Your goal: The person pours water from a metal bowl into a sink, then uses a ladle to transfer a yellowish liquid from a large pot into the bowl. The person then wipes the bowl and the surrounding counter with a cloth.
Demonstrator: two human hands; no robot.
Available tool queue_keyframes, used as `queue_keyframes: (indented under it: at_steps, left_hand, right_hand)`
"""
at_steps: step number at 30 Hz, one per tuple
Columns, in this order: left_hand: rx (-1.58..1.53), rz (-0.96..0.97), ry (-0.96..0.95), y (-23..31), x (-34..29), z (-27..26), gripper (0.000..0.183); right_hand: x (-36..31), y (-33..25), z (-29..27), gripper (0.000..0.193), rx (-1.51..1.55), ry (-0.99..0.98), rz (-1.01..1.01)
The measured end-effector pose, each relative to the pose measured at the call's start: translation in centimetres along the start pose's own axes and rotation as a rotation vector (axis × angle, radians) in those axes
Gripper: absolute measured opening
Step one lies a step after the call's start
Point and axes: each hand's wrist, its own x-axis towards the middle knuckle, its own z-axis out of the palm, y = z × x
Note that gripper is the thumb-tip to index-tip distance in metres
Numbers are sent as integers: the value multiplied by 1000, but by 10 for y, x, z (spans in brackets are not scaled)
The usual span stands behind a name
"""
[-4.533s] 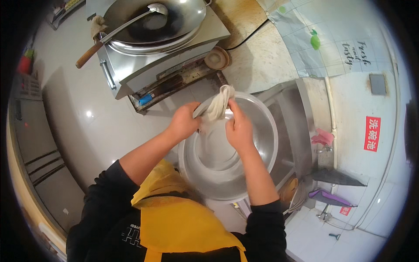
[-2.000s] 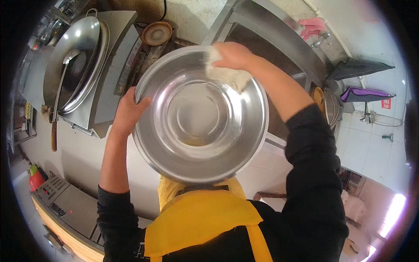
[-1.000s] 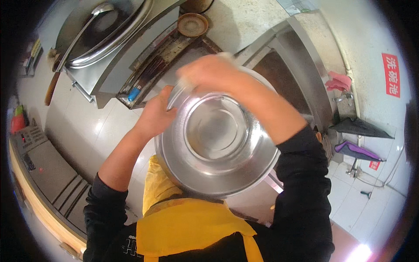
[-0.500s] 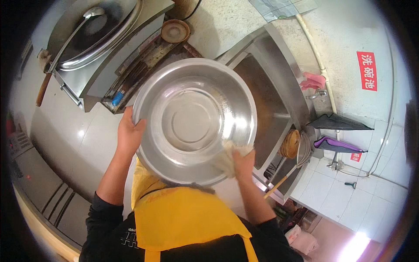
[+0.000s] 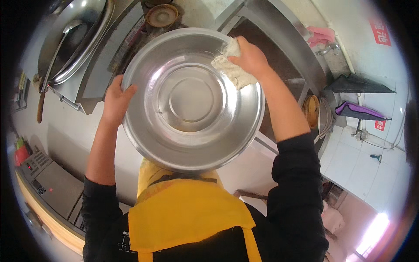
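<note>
A large shiny metal basin is held tilted in front of my yellow apron, its hollow inside facing me. My left hand grips the left rim, thumb over the inner edge and the other fingers hidden behind it. At the upper right rim, my right hand presses a crumpled cream cloth against the basin's inner wall. Part of the cloth hangs down along the inside. The flat bottom of the basin, marked with rings, shows no contents.
At the upper left a wok holds a long-handled ladle. A metal sink lies beyond my right hand. Pink cloth hangs by the tap. Wooden-toned round items stand right of the sink. A brown dish sits behind the basin.
My right hand has moved the cloth from the basin's lower right side up to its upper right rim. The left hand keeps its hold on the left rim, slightly higher in view.
</note>
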Motion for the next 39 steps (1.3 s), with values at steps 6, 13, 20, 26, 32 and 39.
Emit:
queue_keyframes:
  at_steps: [6, 13, 20, 26, 32, 39]
  left_hand:
    - [-67, -24, 75, -15, -21, -1, 39]
    - [-234, 99, -4, -5, -17, 14, 46]
    - [-167, 72, 154, -36, -20, 24, 47]
    - [-253, 58, 138, -10, -29, 36, 49]
    - [-236, 56, 152, -29, -13, 0, 49]
    - [-87, 152, 13, -15, -6, 4, 47]
  right_hand:
    - [-169, -25, 45, 66, 407, 160, 676]
    - [-283, -32, 30, 45, 447, -71, 967]
    - [-111, -35, 14, 37, 969, 434, 371]
    - [2, -165, 138, 44, 1308, 99, 159]
    - [-163, -114, 108, 41, 420, -679, -418]
    - [-13, -37, -2, 18, -895, -152, -790]
